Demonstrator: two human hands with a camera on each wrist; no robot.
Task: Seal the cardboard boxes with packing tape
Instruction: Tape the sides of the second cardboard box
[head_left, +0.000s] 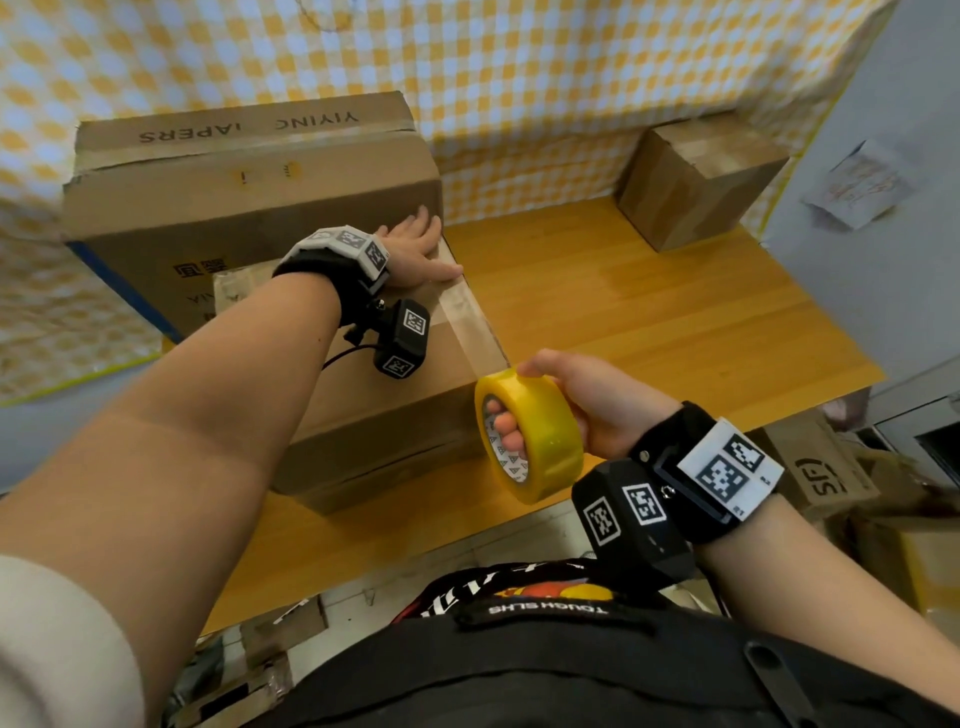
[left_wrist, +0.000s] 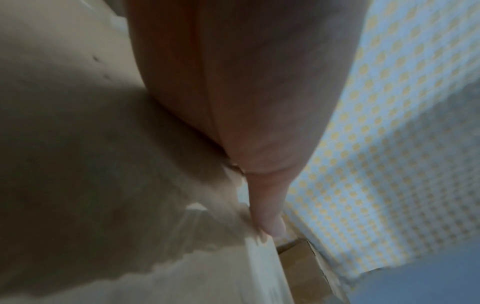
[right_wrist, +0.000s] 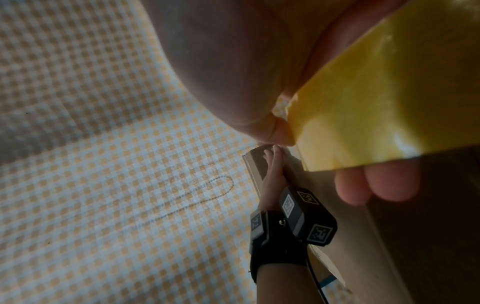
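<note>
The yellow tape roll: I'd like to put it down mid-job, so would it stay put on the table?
Probably not on its rim: the tape roll is round and would likely roll. Laid flat it should sit steady. The strip stuck to the box may tug it back, and looks thin and floppy.

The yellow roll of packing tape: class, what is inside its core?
Inside the yellow roll of packing tape, right hand fingers curl through the printed core; the palm is hidden behind it.
</note>
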